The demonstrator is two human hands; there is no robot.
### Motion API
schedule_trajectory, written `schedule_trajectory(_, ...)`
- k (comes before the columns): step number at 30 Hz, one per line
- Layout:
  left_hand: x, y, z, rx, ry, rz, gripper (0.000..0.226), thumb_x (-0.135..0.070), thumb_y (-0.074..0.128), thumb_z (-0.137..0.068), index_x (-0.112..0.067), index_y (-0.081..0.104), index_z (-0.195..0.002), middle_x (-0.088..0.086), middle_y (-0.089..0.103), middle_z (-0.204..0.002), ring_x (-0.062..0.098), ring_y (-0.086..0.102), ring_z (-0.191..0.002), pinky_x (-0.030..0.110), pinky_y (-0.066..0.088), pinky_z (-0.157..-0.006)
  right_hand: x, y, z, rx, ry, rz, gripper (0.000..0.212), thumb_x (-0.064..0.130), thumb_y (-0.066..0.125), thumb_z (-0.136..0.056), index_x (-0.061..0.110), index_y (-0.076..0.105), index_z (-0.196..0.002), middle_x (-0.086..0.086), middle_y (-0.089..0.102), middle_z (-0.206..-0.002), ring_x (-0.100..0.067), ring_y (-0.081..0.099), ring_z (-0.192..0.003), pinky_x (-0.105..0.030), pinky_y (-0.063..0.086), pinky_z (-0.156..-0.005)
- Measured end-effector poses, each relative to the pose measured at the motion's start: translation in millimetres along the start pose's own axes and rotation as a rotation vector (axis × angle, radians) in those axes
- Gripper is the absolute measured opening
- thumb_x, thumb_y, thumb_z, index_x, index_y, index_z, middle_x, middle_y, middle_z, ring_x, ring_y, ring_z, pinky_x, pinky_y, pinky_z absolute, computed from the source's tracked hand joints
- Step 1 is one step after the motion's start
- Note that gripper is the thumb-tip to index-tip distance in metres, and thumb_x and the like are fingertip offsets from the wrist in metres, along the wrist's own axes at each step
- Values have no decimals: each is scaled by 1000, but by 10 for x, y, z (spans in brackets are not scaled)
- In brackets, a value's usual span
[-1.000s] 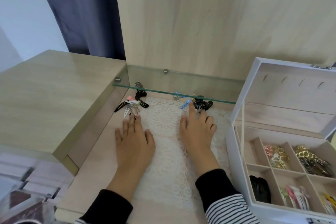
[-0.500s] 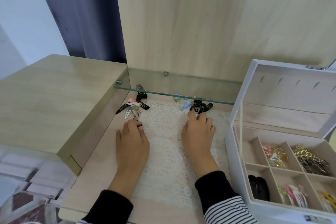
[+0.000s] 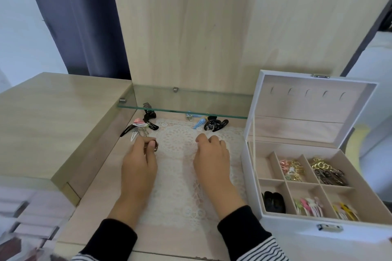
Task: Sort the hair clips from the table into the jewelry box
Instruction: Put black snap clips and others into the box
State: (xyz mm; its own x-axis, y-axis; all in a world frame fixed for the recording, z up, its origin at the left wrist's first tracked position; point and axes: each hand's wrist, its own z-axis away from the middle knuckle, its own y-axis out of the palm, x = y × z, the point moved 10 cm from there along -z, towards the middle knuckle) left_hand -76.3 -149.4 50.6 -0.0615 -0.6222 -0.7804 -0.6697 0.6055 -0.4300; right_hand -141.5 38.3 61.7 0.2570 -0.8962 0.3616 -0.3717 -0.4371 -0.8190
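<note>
Hair clips [image 3: 141, 127]: mixed lot (black, pink, silver snap types), tangled at back-left of table [image 3: 99, 207], partly under glass shelf [image 3: 184, 110].
Second group, back-centre: black claw clip [image 3: 215, 125] w/ blue snap clip [image 3: 199, 123] just beside it.
L hand [image 3: 139, 163]: fingers curled, thumb and fingertips pinching small clip [image 3: 156, 146] near first lot; clip type too small to tell.
R hand [image 3: 212, 155]: fingers curled under on lace doily [image 3: 178, 193], nothing seen held; near claw clip, not touching.
Jewelry box [image 3: 318, 237]: white, lid up, at right of doily. Compartments hold sorted clips: black front-left, pastel front-mid, yellow front-right, pink/gold and gold/dark at back.
</note>
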Motion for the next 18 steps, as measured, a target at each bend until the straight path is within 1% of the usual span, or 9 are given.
schedule_trajectory(2,-78,14,-15,33,-15,88,13,-16,50,-98,-21,61,-92,-6,67,-83,9,63,-82,25,48,-74,32,-78,-2,81,-19,-136,24,-1,51,-89,11,60,-108,-8,55,-90,-22,50,-74,-31,40,-59)
schedule_trajectory(4,-101,42,-45,51,-93,199,14,-16,53,-97,-22,63,-90,-6,68,-84,6,65,-82,21,50,-75,74,-174,-13,159,-26,-312,24,8,41,-97,12,57,-114,-8,53,-99,-21,52,-78,-30,46,-66)
schedule_trajectory(5,-110,80,-53,65,-153,267,13,-16,54,-97,-21,64,-90,-4,69,-87,7,66,-83,22,53,-75,76,-233,-24,181,-18,-392,24,11,40,-98,13,58,-114,-8,53,-100,-19,52,-78,-26,46,-67)
schedule_trajectory(7,-153,172,-54,109,-265,401,11,-15,54,-97,-14,65,-94,3,70,-91,14,69,-81,19,56,-68,70,-335,-56,220,16,-536,20,14,43,-97,16,60,-107,-9,55,-96,-16,50,-75,-18,39,-63)
schedule_trajectory(9,-266,260,-34,164,-333,500,12,-14,53,-98,-10,64,-96,3,71,-88,11,70,-69,14,54,-60,30,-430,-92,259,50,-612,14,20,48,-94,18,61,-100,-6,57,-90,-14,49,-74,-16,34,-59)
schedule_trajectory(12,-477,361,7,235,-365,571,13,-15,52,-98,-10,64,-94,-1,72,-83,6,68,-59,14,54,-59,-44,-648,-126,278,50,-645,11,26,57,-90,20,61,-98,1,54,-83,-10,48,-70,-15,33,-58)
schedule_trajectory(15,-734,509,79,305,-365,619,13,-14,53,-98,-11,64,-91,0,72,-81,7,67,-57,15,55,-59,-215,-927,-159,227,12,-661,4,18,59,-89,19,61,-92,5,50,-72,-6,44,-60,-13,34,-56)
schedule_trajectory(18,-1006,663,159,362,-352,642,12,-16,56,-96,-13,66,-91,0,71,-79,10,68,-58,16,55,-59,-426,-1176,-203,198,-30,-609,7,14,56,-91,17,62,-94,8,45,-62,-3,40,-52,-11,32,-52)
